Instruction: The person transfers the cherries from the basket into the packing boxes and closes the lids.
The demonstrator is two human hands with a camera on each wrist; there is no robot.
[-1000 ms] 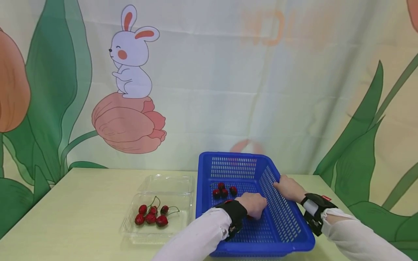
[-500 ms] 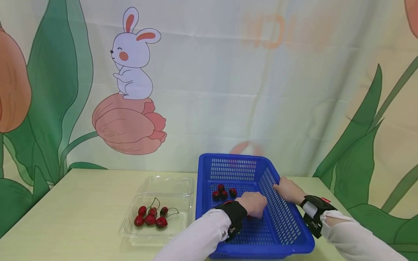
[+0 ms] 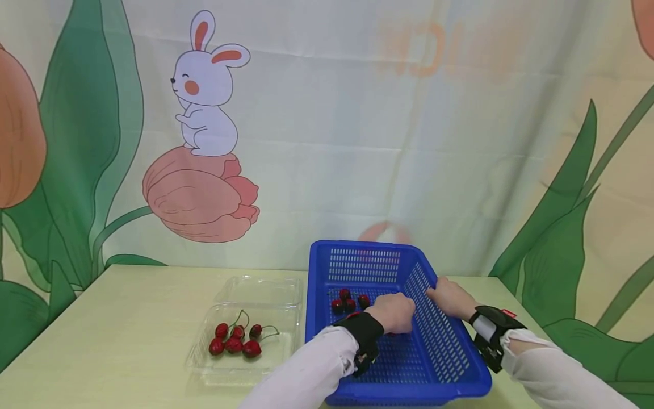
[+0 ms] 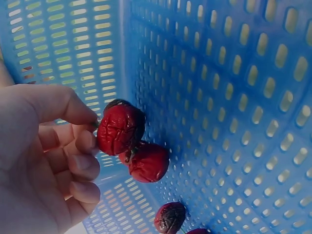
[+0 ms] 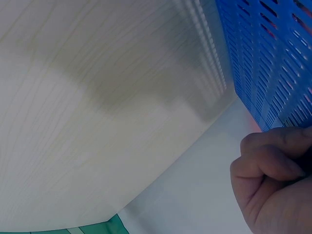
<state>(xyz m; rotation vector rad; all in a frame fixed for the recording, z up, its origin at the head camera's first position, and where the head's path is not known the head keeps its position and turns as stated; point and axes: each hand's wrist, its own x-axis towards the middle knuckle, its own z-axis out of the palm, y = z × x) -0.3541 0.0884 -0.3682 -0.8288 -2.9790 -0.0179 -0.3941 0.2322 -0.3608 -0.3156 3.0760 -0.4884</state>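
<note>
My left hand [image 3: 394, 313] is inside the blue slotted basket [image 3: 368, 247], just above its floor. In the left wrist view the thumb and fingers of this hand [image 4: 90, 129] pinch a wrinkled red cherry [image 4: 120, 127]. A second cherry [image 4: 148, 163] sits right behind it, and a darker one [image 4: 169, 218] lies lower down. Three more cherries [image 3: 349, 301] rest near the basket's far left corner. My right hand [image 3: 445, 294] grips the basket's right rim, and its curled fingers [image 5: 275, 161] show against the basket wall [image 5: 273, 63].
Left of the basket, an open clear plastic clamshell [image 3: 204, 363] holds several stemmed cherries [image 3: 235, 341]. The pale wooden table [image 3: 128, 329] ends at a printed backdrop showing a rabbit and leaves. The table's right edge runs close behind my right wrist.
My left hand has risen slightly and drifted toward the basket's far side with the cherry in its fingers. The right hand stays on the rim.
</note>
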